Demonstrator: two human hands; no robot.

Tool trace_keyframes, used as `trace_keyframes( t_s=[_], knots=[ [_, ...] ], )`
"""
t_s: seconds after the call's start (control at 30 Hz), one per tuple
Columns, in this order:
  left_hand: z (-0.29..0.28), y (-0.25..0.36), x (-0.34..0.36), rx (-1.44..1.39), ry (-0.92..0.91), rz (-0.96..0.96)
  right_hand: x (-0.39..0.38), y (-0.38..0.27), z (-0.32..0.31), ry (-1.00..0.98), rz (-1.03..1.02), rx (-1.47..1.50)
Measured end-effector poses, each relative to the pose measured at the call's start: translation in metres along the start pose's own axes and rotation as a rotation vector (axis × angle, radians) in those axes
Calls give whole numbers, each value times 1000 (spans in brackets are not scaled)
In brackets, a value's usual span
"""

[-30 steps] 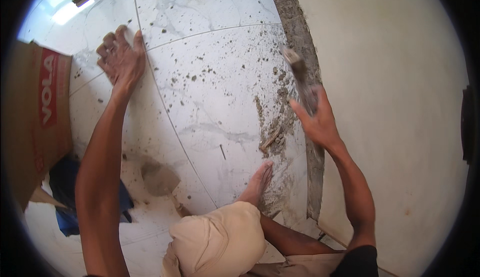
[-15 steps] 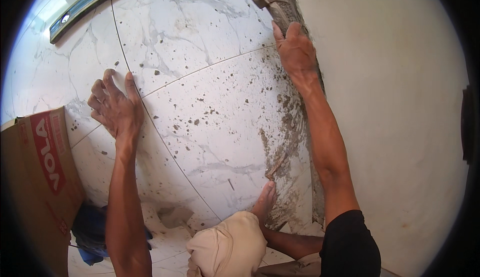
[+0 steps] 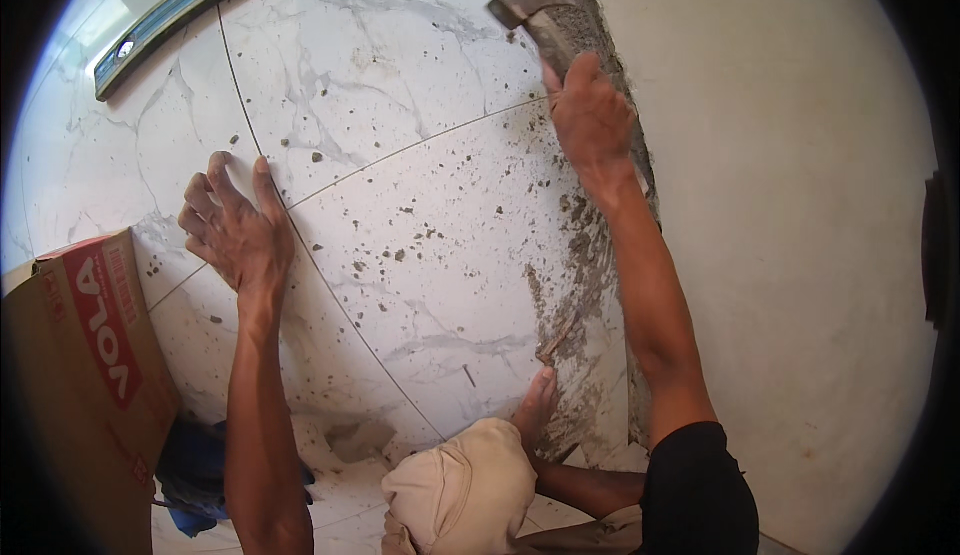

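Note:
My right hand (image 3: 593, 125) is wrapped round the handle of a hammer (image 3: 548, 30), whose head is slightly blurred. The hammer is above the rough grey mortar strip (image 3: 595, 30) between the floor tiles and the wall; whether it touches anything I cannot tell. Well to the left, my left hand (image 3: 240, 230) rests on the white marbled tiles (image 3: 420, 285) beside a joint line, its fingers apart and slightly bent, with nothing in them. Mortar crumbs (image 3: 400, 254) are scattered over the tiles between my hands, thickest along the right edge.
A blue spirit level (image 3: 190, 15) lies at the far left. Near left stands a cardboard box (image 3: 90, 355), with a dark blue cloth-like item (image 3: 190, 475) beside it. A thin nail-like piece (image 3: 470, 375) lies near my foot (image 3: 537, 405). The pale wall (image 3: 780, 205) bounds the right side.
The hammer's head has swung a little to the left, and my right hand has shifted slightly nearer. My left hand keeps its pose on the tiles; the whole view has shifted slightly.

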State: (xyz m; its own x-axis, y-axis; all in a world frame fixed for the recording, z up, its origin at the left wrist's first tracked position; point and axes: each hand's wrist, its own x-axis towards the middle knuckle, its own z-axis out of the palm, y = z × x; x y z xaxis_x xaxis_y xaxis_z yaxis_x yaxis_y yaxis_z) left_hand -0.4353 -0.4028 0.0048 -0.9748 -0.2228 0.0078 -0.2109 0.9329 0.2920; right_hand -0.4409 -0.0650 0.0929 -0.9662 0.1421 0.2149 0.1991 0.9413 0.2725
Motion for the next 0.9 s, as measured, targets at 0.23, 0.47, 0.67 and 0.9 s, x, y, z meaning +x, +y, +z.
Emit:
trace_keyframes(
  t_s=[0.23,0.47,0.67,0.9],
  knots=[
    [1,2,-1,-8,-9,15,13,45,31,22,86,-137],
    [4,-5,-1,54,64,49,-8,-17,-4,-132,73,-42],
    [4,1,-2,43,46,52,5,13,5,-14,98,-40],
    [3,-2,-1,71,48,46,7,22,-5,-124,156,210]
  ],
)
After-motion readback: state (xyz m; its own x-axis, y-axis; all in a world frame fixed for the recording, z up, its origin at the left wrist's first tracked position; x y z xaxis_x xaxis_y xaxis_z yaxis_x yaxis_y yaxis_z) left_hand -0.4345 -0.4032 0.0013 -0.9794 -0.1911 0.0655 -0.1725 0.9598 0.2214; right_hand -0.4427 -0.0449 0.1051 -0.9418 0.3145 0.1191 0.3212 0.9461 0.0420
